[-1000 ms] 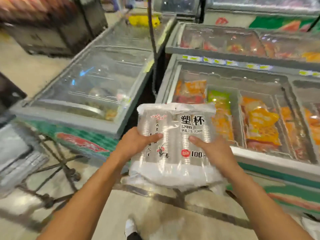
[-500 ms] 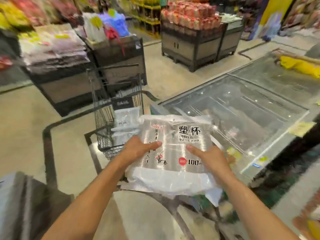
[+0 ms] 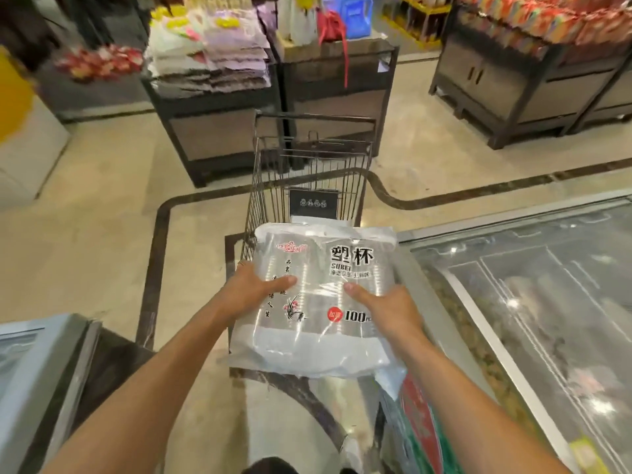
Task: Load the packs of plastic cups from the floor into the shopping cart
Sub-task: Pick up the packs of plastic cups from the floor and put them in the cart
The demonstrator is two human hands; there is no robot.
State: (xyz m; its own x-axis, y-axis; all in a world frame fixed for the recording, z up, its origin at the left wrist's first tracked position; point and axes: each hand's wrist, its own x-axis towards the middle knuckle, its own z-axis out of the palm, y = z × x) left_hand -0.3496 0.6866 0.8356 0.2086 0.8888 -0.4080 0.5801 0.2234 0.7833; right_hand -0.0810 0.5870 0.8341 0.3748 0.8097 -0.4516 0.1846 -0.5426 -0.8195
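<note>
At the bottom edge a dark shoe [image 3: 265, 466] is cut off by the frame, and the two bare forearms run up from the lower corners. The left hand [image 3: 254, 294] grips the left side of the pack of plastic cups [image 3: 321, 302], thumb laid across the printed front while the other fingers curl behind the pack and are hidden. The right hand [image 3: 386, 311] clasps the right side the same way, thumb on top near the red "100" mark, its fingers out of sight beneath. The pack is held in the air, front face up, its top edge over the near end of the shopping cart [image 3: 311, 172]; the cups inside show only as faint ribbed columns through the clear film. The pack covers most of the cart's basket, so only a sliver of pale plastic [image 3: 319, 219] shows inside just beyond it, too little to say what it is. A dark placard [image 3: 313, 203] hangs inside the wire basket, its small marks unreadable. To the right a glass-topped freezer [image 3: 533, 302] reflects ceiling lights, and its contents are blurred; another freezer corner [image 3: 37, 371] is cut off at lower left. Beyond the cart stand dark display stands [image 3: 219, 107] heaped with blurred packaged goods, their tops leaving the frame.
</note>
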